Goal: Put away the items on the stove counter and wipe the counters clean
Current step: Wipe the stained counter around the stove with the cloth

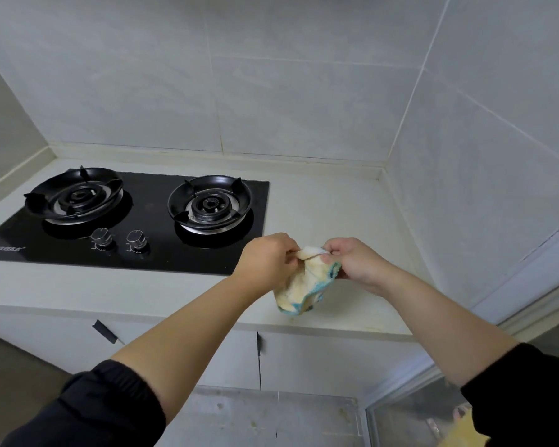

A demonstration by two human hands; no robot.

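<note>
Cream cloth (pixel 307 282) with a blue edge hangs between both hands above the bench (pixel 329 208). Left hand (pixel 267 259) pinches its top edge with curled fingers; right hand (pixel 352 259) pinches the same edge just beside it. Left of the hands, a black stove (pixel 149 253) sits in the bench, with two knobs (pixel 118 238).

Stove (pixel 162 258) label unreadable; cloth (pixel 304 285) corners hidden inside left hand (pixel 265 256), right hand (pixel 355 259).

The brand mark (pixel 8 248) on the black hob (pixel 162 256) is too blurred to read.
</note>
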